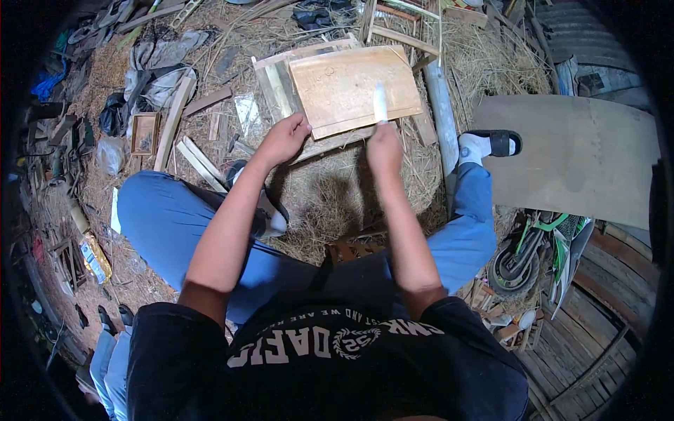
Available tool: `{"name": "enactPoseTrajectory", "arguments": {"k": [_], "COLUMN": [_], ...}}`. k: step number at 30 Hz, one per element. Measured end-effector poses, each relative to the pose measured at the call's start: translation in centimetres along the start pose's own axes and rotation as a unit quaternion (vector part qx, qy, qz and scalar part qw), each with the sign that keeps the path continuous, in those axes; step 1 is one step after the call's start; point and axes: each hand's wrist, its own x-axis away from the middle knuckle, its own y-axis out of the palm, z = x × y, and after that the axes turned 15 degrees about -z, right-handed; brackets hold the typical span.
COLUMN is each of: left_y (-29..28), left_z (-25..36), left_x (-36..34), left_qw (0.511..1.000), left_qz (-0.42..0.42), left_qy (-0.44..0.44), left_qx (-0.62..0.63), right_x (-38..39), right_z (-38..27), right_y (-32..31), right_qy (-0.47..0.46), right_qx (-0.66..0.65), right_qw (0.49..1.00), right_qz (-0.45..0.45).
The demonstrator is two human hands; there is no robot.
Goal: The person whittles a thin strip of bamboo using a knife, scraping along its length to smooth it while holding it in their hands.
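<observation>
A pale rectangular wooden board [347, 81] rests on a rough wooden frame [277, 84] low over the straw-covered ground. My left hand [284, 133] grips the board's lower left corner with curled fingers. My right hand [382, 146] is closed on a long white object [380, 99], narrow and pointing away from me over the board's lower right part; whether it is a blade or a tube, I cannot tell. A hammer-like tool [237, 144] lies left of my left hand, partly hidden.
Wood offcuts [174, 123], bags [111, 156] and a framed piece [144, 133] lie to my left. A pole [442, 105], a large grey sheet [569, 154] and a green motorbike [533, 259] are to my right. Another person's jeans-clad legs [112, 361] show at the lower left.
</observation>
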Motion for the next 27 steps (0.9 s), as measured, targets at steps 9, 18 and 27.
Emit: {"name": "enactPoseTrajectory", "arguments": {"k": [9,18,27], "left_y": [0.2,0.1,0.5], "left_z": [0.5,-0.7,-0.7], "left_x": [-0.3,-0.3,0.0], "left_qw": [1.0,1.0,1.0], "left_qz": [0.004,-0.004,-0.013], "left_qy": [-0.011,0.018,0.011], "left_qx": [-0.006,0.006,0.022], "right_x": [-0.4,-0.7,0.9], "right_z": [0.9,1.1,-1.0], "right_y": [-0.5,-1.4,-0.5], "right_qy": [0.009,0.018,0.017], "right_qx": [0.002,-0.007,-0.026], "right_qw": [1.0,1.0,0.999], "right_qz": [-0.013,-0.009,-0.02]}}
